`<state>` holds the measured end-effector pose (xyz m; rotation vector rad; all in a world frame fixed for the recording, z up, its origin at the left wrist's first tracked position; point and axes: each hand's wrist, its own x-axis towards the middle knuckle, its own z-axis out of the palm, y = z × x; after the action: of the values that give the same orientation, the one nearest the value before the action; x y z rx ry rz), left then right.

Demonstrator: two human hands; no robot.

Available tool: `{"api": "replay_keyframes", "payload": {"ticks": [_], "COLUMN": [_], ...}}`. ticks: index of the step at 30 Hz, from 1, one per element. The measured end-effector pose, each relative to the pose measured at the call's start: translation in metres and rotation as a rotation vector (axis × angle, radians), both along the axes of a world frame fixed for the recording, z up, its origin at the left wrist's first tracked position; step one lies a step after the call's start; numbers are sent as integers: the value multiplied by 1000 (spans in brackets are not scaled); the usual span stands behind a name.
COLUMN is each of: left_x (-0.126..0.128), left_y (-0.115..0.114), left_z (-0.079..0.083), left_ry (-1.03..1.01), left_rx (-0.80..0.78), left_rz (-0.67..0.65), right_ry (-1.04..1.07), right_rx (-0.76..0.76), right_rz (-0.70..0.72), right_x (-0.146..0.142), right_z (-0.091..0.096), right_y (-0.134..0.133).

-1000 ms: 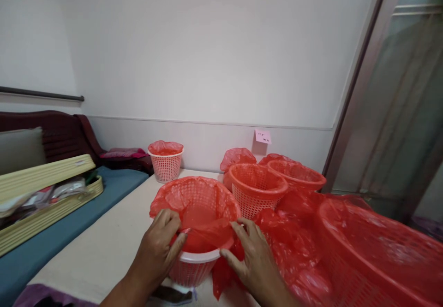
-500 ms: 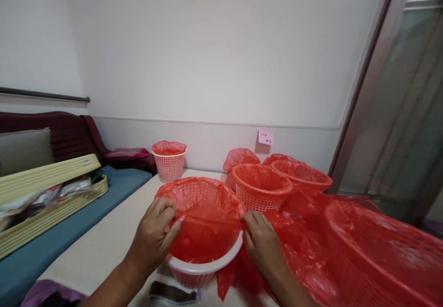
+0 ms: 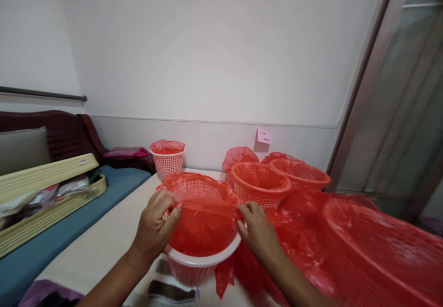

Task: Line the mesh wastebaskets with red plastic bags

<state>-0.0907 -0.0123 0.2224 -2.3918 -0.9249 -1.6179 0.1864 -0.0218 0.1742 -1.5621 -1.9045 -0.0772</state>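
In front of me stands a white plastic basket [image 3: 204, 260] with lattice sides. A thin red plastic bag [image 3: 202, 224] lies inside it and is folded over its far rim, while the near rim is bare. My left hand [image 3: 156, 221] pinches the bag's near edge on the left side. On the right, my right hand [image 3: 256, 226] grips the same edge between thumb and fingers. Stretched between both hands, that edge is held up above the basket's opening.
Behind stands a small white basket [image 3: 168, 163] with a red liner. Red baskets [image 3: 259, 185] and a large red basket [image 3: 380, 251] are at the right, among loose red plastic [image 3: 301, 238]. At left, a yellow container [image 3: 51, 210] rests on blue cloth. A pink note [image 3: 264, 136] is on the wall.
Both hands have risen slightly, lifting the bag's near edge higher above the basket. My right hand has moved a little inward. The view has shifted slightly.
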Motion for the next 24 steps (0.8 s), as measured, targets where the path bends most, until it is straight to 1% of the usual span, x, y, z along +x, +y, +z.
{"api": "replay_keyframes", "payload": {"ticks": [2, 6, 9, 11, 14, 16, 18, 21, 24], "left_x": [0, 0, 2, 3, 7, 13, 22, 39, 57], "left_y": [0, 2, 3, 3, -2, -8, -17, -31, -43], "left_z": [3, 7, 9, 11, 15, 18, 20, 19, 15], "left_ry": [1, -12, -40, -74, -140, -149, -137, -101, -42], "left_rx": [37, 74, 77, 73, 58, 39, 29, 7, -14], "left_rz": [-5, 5, -8, -33, -85, -103, -133, -241, -311], "right_ry": [129, 504, 685, 812, 992, 1098, 1150, 1093, 949], "right_rx": [12, 83, 107, 132, 238, 310, 318, 247, 174], "right_rz": [-16, 14, 23, 44, 127, 227, 344, 533, 660], "right_x": [9, 23, 28, 29, 24, 16, 3, -20, -41], "right_z": [-1, 3, 12, 22, 42, 56, 67, 71, 63], "right_y": [12, 33, 42, 43, 30, 14, -5, -32, -52]}}
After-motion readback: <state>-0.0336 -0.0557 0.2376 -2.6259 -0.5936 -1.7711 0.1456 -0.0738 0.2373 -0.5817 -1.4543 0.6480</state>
